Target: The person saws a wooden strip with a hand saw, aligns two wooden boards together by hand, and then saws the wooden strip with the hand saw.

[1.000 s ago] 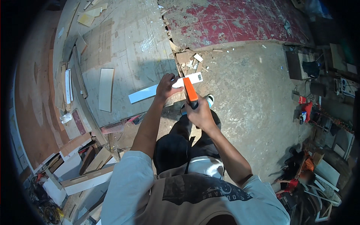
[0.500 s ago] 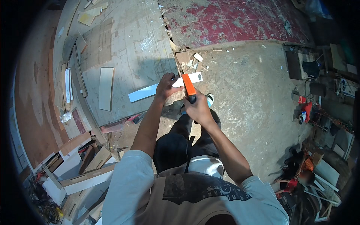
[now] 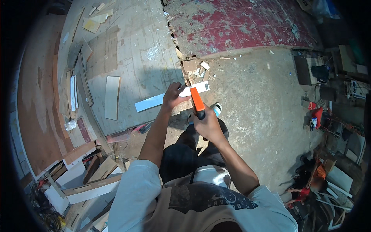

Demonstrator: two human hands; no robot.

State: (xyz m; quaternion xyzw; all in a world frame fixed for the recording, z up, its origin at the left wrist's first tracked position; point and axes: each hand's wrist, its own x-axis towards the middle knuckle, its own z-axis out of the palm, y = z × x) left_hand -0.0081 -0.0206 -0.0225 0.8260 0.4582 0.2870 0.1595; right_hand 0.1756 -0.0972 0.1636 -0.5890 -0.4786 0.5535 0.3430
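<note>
Now, the white strip [image 3: 150,103] lies on the wooden surface [image 3: 143,50], its right end jutting past the edge! The left hand [image 3: 173,96] is on that strip, thumb and fingers apart; pinching or merely pressing, I can't tell. And the right hand [image 3: 208,123] is wrapped firmly round the dark handle of an orange tool [image 3: 197,99], angled across the strip's right part! Wood scraps [image 3: 189,65] litter the area beyond the strip; a pale board [image 3: 112,98] lies left of it.

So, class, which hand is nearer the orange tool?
Right: the right hand grips the orange tool at its near end; the left hand is left of it, on the white strip.
</note>
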